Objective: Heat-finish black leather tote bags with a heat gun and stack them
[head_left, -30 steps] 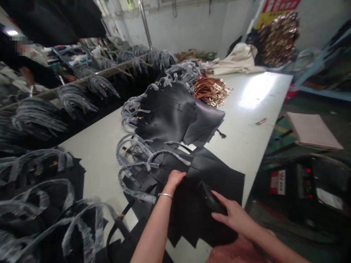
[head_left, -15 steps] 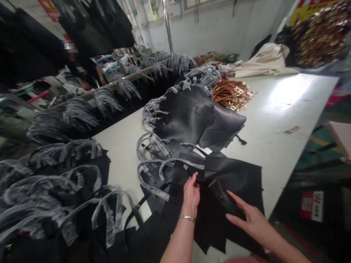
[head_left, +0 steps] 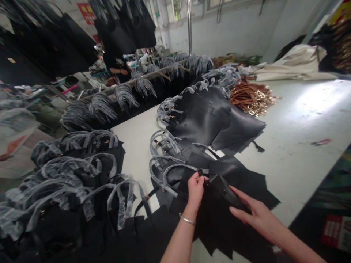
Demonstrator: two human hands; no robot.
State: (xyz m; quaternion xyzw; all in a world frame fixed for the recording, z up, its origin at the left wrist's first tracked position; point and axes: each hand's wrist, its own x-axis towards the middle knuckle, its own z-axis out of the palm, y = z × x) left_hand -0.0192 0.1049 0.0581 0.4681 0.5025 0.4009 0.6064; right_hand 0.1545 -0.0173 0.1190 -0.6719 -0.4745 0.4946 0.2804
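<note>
A pile of black leather bag panels [head_left: 246, 182] with plastic-wrapped handles [head_left: 164, 171] lies on the white table [head_left: 301, 120] in front of me. My left hand [head_left: 195, 189], a thin bracelet on its wrist, pinches a small black strap tab at the top of the nearest panel. My right hand [head_left: 255, 215] lies on the same panel, fingers stretched along a narrow black leather strap [head_left: 225, 190] that runs toward the left hand.
A second stack of black panels [head_left: 211, 117] lies farther back, with brown straps and gold buckles [head_left: 252, 96] behind it. More wrapped-handle bags [head_left: 76, 171] fill the left side and hang on a rail [head_left: 131, 87]. Cream fabric [head_left: 293, 64] sits at the far right.
The view has swung left. My left hand has shifted from lying on the panel to pinching the strap tab; the right hand stays on the strap.
</note>
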